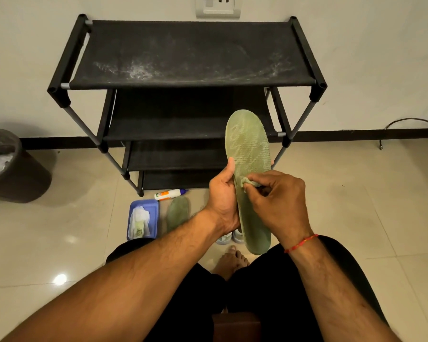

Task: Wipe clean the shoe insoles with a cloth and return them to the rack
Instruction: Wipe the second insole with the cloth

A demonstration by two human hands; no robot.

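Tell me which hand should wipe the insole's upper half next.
Right, probably. The right hand pinches the cloth against the insole at its middle, directly below the upper half. The left hand has its grip on the insole's edge, holding it up, so it is not free.
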